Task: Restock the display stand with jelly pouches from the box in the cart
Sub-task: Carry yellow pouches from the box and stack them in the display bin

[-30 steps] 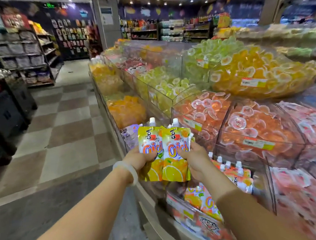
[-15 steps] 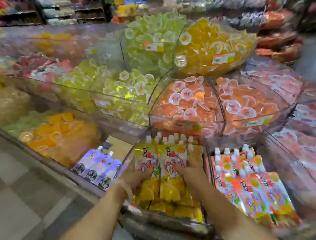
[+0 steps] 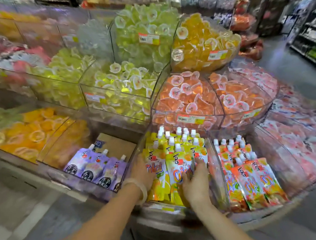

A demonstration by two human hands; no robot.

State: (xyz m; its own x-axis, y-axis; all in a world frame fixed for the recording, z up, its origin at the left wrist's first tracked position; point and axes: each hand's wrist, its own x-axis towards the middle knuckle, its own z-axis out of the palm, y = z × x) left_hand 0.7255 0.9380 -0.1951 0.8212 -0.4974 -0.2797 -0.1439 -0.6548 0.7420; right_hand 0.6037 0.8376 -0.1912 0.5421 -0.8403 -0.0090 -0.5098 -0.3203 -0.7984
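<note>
We're at the stand (image 3: 180, 224) now, both hands down in the yellow bin (image 3: 217, 172). Our left hand (image 3: 144, 175) grips the left side of the front pouches (image 3: 168, 168), thumb on the face, fingers tucked behind; our right hand (image 3: 196, 183) lies flat against the next pouch, fingers fairly straight, pressing it upright. This looks like the placing step: the new pouches are going in at the front of the row, caps up, with more yellow ones ranked behind.

Next we'd judge it's letting go cleanly so nothing topples forward, then back to the cart, which is out of shot.

Room is tight here. Clear walls close in on both sides, the orange pouches (image 3: 252, 175) just beyond the right wall, the purple pouches (image 3: 96, 168) past the left one. Up and back is the free way out.
</note>
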